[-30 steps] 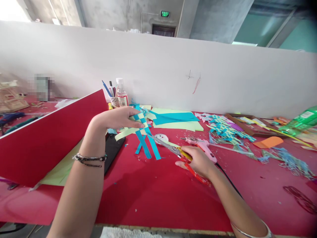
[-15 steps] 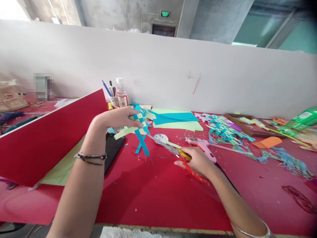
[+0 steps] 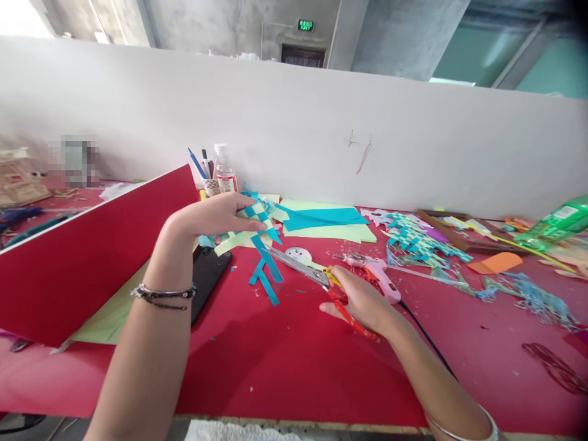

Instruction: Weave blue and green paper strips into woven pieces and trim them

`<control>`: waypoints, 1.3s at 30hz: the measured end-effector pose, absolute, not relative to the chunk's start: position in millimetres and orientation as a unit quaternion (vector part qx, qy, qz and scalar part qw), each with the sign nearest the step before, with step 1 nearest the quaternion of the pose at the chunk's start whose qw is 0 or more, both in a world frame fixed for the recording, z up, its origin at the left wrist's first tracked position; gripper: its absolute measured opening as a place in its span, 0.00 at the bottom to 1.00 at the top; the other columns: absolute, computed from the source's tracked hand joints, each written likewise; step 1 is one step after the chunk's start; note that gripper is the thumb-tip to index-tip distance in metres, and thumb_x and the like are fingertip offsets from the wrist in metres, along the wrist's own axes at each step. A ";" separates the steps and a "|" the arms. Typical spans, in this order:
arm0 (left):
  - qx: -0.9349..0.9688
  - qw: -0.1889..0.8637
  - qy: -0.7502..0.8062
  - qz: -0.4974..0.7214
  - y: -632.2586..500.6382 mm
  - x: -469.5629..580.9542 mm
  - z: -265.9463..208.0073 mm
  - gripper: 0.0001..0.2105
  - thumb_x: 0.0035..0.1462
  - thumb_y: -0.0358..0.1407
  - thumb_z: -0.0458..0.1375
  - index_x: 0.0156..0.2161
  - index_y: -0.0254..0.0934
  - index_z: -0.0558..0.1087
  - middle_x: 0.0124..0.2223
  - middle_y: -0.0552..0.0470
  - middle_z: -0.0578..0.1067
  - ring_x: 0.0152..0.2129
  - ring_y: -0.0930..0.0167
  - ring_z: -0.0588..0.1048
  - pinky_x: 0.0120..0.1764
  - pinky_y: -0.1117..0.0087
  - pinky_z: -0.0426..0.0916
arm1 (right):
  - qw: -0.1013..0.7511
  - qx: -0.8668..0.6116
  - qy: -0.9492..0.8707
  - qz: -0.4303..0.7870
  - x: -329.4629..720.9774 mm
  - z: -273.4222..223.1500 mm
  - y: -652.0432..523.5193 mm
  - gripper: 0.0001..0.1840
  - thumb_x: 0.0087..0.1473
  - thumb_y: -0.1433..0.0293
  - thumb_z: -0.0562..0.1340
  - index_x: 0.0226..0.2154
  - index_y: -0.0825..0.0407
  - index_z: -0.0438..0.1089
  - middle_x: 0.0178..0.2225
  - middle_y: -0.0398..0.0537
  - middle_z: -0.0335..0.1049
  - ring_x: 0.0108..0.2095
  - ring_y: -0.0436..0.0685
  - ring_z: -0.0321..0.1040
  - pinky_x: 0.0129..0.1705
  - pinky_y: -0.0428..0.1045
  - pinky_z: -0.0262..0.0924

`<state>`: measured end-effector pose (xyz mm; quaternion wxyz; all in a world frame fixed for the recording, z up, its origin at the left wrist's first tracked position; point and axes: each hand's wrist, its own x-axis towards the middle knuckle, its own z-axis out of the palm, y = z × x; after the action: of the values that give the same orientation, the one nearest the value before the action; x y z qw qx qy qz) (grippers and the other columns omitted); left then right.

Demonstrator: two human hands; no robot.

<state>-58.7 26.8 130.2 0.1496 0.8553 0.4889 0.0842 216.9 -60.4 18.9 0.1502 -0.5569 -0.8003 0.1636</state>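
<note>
My left hand (image 3: 223, 214) is closed on a woven paper piece (image 3: 261, 214) of blue and pale green strips, holding it above the red table. Loose blue strips (image 3: 267, 260) hang from its lower edge or lie just below it; I cannot tell which for each. My right hand (image 3: 361, 297) grips scissors (image 3: 305, 269) with red and yellow handles. Their blades point left, with the tips at the blue strip under the woven piece. Behind my right hand lies a pink glue gun (image 3: 379, 275). A white round disc (image 3: 298, 254) sits behind the blades.
Pale green sheets (image 3: 331, 236) with blue strips lie at the back. Woven pieces (image 3: 413, 236) and a green bottle (image 3: 555, 223) are on the right. A black phone (image 3: 211, 278), clear bottle (image 3: 225, 168) and upright red board (image 3: 105, 257) stand or lie left.
The scissors have shifted slightly left, their tips now at the blue strip. One blue strip has dropped lower, and the woven piece has tilted a little in my left hand.
</note>
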 end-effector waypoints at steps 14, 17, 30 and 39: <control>0.861 0.161 0.476 0.080 23.4 -57.2 131.9 0.19 0.45 0.53 0.51 0.26 0.36 0.65 0.20 0.57 0.57 0.16 0.78 0.57 0.19 0.75 0.50 | 0.154 -0.571 -0.794 0.142 216.5 22.8 -57.9 0.19 0.43 0.57 0.60 0.36 0.51 0.61 0.38 0.49 0.67 0.37 0.58 0.64 0.34 0.48 0.54; 0.862 0.156 0.477 0.075 23.1 -54.8 131.9 0.19 0.45 0.53 0.51 0.25 0.36 0.65 0.20 0.57 0.58 0.16 0.78 0.57 0.19 0.75 0.50 | 0.163 -0.564 -0.795 0.152 215.7 23.1 -58.4 0.22 0.42 0.56 0.61 0.38 0.51 0.62 0.40 0.50 0.66 0.40 0.59 0.64 0.36 0.48 0.55; 0.874 0.158 0.453 0.074 18.9 -48.7 133.0 0.19 0.46 0.52 0.51 0.28 0.36 0.67 0.22 0.57 0.60 0.17 0.78 0.57 0.20 0.76 0.51 | 0.174 -0.560 -0.787 0.192 215.1 23.2 -58.3 0.23 0.43 0.55 0.60 0.41 0.49 0.65 0.41 0.50 0.68 0.41 0.60 0.64 0.38 0.50 0.57; 0.877 0.150 0.451 0.070 19.2 -47.7 132.3 0.17 0.47 0.50 0.51 0.28 0.37 0.66 0.21 0.57 0.59 0.16 0.78 0.57 0.19 0.76 0.50 | 0.175 -0.569 -0.779 0.198 216.2 21.3 -56.5 0.24 0.41 0.54 0.60 0.41 0.49 0.66 0.41 0.50 0.69 0.41 0.60 0.66 0.38 0.50 0.58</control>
<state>-47.7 19.2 132.3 0.1495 0.8773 0.4507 0.0704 216.2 -56.5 21.3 0.1749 -0.5693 -0.7786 0.1977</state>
